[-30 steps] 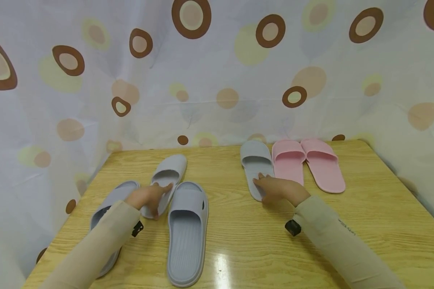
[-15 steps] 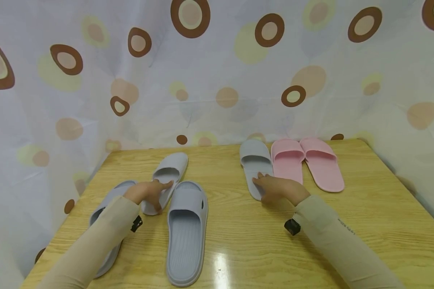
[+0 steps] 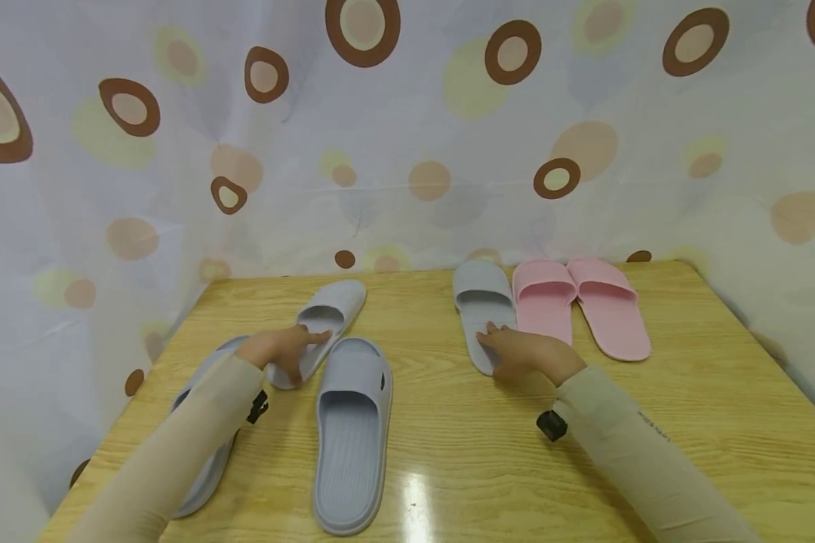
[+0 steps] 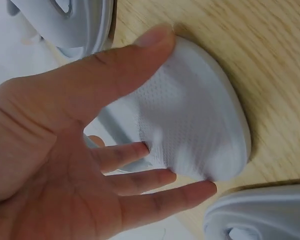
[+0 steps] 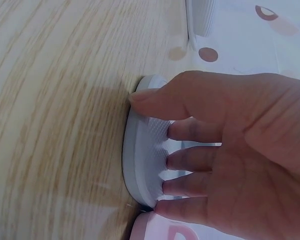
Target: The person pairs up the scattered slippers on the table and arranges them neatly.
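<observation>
On the left, a light grey slipper point(image 3: 346, 298) lies at a slant, toe pointing back and right. My left hand point(image 3: 290, 353) grips its heel end; the left wrist view has my thumb at one edge of the white textured insole point(image 4: 200, 110) and fingertips on it toward the opposite edge. A matching grey slipper point(image 3: 481, 277) lies toward the back, right of the middle. Its heel is held by my right hand point(image 3: 526, 353). In the right wrist view the thumb lies over the heel's side rim point(image 5: 131, 160), with the fingertips on the insole.
A larger blue-grey slipper point(image 3: 351, 452) lies close right of the left grey one. Its mate point(image 3: 207, 479) is partly hidden under my left sleeve. Two pink slippers point(image 3: 545, 275) stand beside the right grey slipper. A patterned curtain point(image 3: 407, 136) surrounds the wooden table point(image 3: 462, 467).
My left hand has shifted the left grey slipper back and turned its toe further to the right. The right hand and its slipper have stayed in place.
</observation>
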Available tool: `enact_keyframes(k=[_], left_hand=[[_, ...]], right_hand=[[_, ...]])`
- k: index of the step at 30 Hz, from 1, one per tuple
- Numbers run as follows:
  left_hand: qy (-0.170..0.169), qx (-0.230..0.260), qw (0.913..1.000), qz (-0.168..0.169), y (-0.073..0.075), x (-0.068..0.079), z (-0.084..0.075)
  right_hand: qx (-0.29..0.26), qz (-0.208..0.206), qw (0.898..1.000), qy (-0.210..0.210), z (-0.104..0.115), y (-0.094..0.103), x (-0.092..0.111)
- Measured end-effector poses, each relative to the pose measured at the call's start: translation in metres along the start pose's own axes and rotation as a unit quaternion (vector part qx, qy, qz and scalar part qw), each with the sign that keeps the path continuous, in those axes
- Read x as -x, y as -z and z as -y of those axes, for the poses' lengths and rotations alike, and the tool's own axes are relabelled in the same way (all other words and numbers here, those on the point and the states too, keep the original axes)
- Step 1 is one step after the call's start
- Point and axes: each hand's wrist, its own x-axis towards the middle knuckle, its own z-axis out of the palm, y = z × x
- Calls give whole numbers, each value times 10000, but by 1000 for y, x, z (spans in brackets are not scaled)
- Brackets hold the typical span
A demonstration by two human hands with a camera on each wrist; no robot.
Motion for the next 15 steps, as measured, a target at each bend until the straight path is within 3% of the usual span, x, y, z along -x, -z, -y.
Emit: enact_keyframes(k=[15], left_hand=[[-53, 262, 9995, 150, 10, -14, 7]], right_hand=[[69, -73, 9999, 64, 1, 2, 0]])
